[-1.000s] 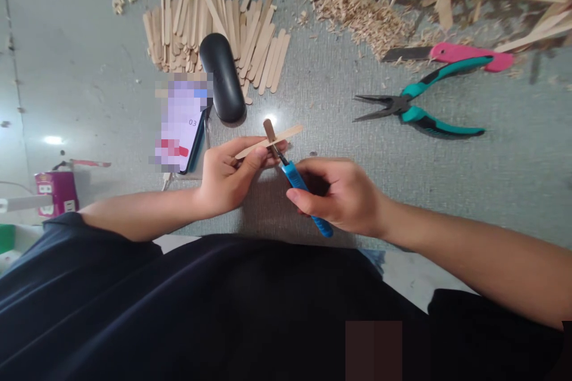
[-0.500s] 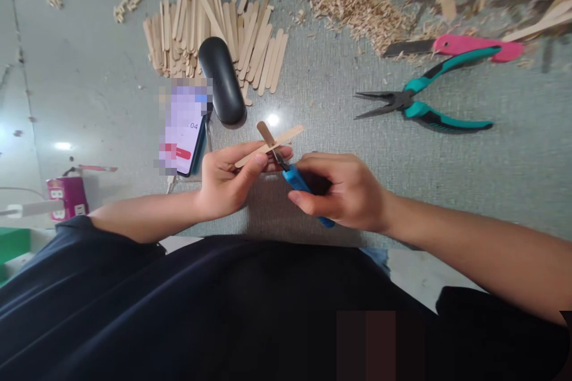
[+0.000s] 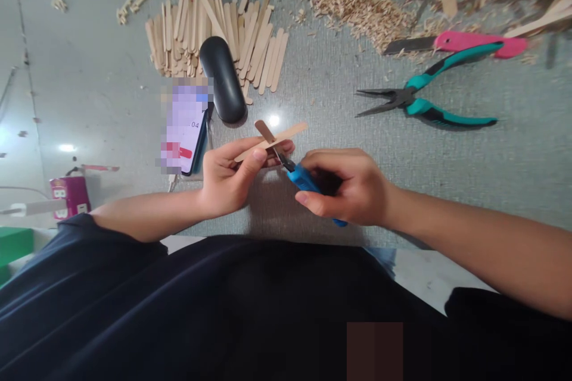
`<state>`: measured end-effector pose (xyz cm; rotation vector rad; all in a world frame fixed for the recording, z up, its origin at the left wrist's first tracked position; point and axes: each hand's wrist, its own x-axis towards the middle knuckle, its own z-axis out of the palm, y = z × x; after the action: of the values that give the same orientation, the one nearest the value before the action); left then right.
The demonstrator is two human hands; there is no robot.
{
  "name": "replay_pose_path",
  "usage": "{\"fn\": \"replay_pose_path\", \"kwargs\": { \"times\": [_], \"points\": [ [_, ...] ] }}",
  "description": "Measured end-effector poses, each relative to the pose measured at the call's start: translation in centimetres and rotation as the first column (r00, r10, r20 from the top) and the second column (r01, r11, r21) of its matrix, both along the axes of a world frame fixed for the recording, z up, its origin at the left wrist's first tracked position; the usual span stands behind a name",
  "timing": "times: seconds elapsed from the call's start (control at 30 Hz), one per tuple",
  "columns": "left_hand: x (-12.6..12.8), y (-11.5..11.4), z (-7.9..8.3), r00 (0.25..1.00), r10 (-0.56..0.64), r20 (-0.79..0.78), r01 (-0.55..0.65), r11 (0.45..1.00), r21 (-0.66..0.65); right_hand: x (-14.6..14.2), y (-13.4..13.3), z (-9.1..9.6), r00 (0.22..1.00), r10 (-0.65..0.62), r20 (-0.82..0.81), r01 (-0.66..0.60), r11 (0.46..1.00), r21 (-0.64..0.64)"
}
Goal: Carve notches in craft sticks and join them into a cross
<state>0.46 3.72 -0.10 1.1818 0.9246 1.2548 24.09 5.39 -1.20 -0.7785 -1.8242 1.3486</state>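
L hand [image 3: 232, 175] pinches a wooden stick [image 3: 292, 130] betw. thumb & fingers, held just over the grey surface [image 3: 447, 166], close to the body. R hand [image 3: 353, 187] is closed tight round a blue knife [image 3: 301, 178], w/ the blade crossing & touching the stick. Just beyond L hand: phone [image 3: 190, 131] & black case [image 3: 222, 78]; pliers [image 3: 424, 104] well off to the R.

Bare mat [image 3: 322, 101] lies open between black case [image 3: 222, 79] and pliers [image 3: 420, 104].

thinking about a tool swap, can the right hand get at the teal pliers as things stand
Probably, path-wise: bare surface lies between right hand and pliers, but it grips the blue-handled tool.
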Motion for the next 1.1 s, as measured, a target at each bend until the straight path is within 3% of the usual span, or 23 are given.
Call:
{"fn": "replay_pose_path", "kwargs": {
  "times": [0.23,1.1],
  "points": [
    [-0.39,-0.32,-0.53,0.999,-0.016,0.043,0.018,0.999,-0.037,0.25,-0.43,-1.02,0.999,-0.024,-0.028,0.026,0.998,0.056],
    [-0.04,0.09,-0.23,0.999,-0.009,-0.032,0.004,0.989,-0.146,0.43,0.03,-0.08,0.996,0.003,0.088,0.004,0.997,-0.082]
  ]
}}
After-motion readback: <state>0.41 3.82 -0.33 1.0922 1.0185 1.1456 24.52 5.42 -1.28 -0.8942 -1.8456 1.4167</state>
